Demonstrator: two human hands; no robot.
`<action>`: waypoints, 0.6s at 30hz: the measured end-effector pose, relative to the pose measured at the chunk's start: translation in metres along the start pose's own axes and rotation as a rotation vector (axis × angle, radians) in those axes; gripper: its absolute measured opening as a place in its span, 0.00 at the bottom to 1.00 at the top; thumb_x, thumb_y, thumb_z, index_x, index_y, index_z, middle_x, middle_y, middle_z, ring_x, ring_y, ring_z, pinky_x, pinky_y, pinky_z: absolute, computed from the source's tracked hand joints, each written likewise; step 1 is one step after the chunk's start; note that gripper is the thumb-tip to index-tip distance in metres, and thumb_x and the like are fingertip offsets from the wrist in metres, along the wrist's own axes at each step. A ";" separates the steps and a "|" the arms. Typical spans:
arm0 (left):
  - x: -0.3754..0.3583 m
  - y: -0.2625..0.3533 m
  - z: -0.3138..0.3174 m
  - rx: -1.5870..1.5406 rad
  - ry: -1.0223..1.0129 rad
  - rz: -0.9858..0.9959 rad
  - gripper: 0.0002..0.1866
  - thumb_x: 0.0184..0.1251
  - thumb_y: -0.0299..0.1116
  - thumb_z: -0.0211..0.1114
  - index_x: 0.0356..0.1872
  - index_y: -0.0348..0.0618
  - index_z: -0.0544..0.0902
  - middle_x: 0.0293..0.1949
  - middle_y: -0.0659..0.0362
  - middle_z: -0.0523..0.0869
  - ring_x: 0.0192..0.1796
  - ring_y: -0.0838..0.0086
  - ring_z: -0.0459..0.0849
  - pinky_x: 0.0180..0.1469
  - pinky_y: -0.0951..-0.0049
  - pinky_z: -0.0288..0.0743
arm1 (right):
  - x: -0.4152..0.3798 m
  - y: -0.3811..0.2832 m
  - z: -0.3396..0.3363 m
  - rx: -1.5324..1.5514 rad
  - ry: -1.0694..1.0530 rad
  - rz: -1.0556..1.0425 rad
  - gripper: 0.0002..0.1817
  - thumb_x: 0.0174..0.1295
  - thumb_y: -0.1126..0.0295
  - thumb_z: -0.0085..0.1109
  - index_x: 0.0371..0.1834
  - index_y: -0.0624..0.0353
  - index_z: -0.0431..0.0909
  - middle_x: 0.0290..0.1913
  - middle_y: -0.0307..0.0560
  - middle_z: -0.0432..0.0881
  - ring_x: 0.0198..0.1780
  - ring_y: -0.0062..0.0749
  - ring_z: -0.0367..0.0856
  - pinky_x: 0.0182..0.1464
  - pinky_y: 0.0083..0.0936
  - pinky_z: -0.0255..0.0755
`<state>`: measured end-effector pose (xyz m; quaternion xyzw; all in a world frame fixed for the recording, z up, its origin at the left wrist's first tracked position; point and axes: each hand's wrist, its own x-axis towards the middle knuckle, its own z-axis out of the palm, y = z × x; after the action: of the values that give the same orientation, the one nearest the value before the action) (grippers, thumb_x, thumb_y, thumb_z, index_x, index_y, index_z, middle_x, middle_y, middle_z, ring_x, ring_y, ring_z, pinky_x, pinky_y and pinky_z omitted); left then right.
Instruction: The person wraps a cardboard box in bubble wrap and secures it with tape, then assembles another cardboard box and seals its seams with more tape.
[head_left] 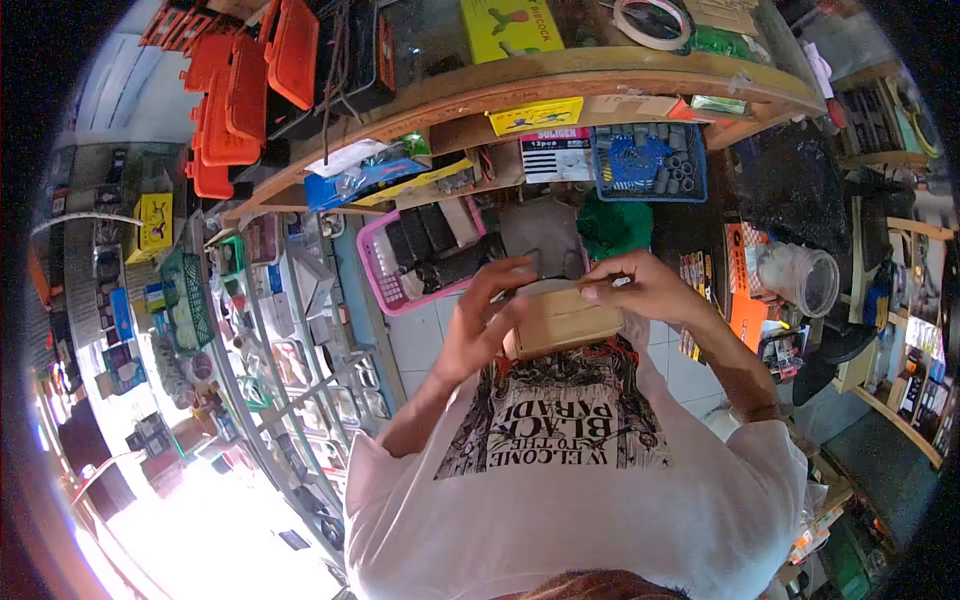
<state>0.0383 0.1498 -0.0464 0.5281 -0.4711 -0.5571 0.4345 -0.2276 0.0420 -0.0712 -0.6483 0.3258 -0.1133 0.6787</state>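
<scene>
A small brown cardboard box [567, 322] is held close in front of my white printed T-shirt. My right hand [640, 287] pinches the box's upper right edge between thumb and fingers. My left hand [490, 312] is at the box's left end, fingers apart and slightly blurred, with the fingertips over its upper left corner. Just beyond my hands is a pink plastic basket [378, 262] with dark packages and a lighter box inside.
Ahead runs a wooden shelf [450, 92] bearing yellow boxes and a tape roll [652, 22]. Below it sits a blue basket [652, 190] of grey pipe fittings, near a green bundle [612, 228]. Glass display racks [300, 345] stand left; a clear jar [812, 282] is right.
</scene>
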 end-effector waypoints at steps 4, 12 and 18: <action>0.013 0.020 -0.013 0.215 -0.334 -0.230 0.21 0.71 0.38 0.72 0.60 0.39 0.85 0.53 0.52 0.90 0.54 0.66 0.89 0.56 0.68 0.82 | -0.011 -0.028 0.011 -0.089 0.055 0.001 0.15 0.67 0.60 0.70 0.44 0.63 0.89 0.38 0.49 0.90 0.38 0.28 0.86 0.42 0.28 0.77; 0.014 0.020 -0.002 0.306 -0.330 -0.077 0.14 0.70 0.35 0.72 0.51 0.38 0.90 0.41 0.49 0.94 0.39 0.78 0.89 0.44 0.72 0.83 | -0.020 -0.026 0.022 -0.087 0.128 -0.110 0.07 0.65 0.72 0.73 0.42 0.62 0.90 0.33 0.44 0.88 0.35 0.25 0.84 0.40 0.26 0.76; 0.020 0.033 0.002 0.341 -0.350 -0.199 0.14 0.71 0.34 0.71 0.51 0.35 0.90 0.38 0.50 0.94 0.36 0.83 0.87 0.40 0.74 0.82 | -0.019 -0.014 0.031 -0.120 0.265 -0.189 0.03 0.63 0.75 0.72 0.36 0.63 0.88 0.31 0.46 0.87 0.33 0.32 0.85 0.38 0.30 0.74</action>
<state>0.0348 0.1242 -0.0181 0.5329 -0.5721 -0.5925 0.1943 -0.2200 0.0760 -0.0536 -0.6947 0.3561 -0.2418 0.5762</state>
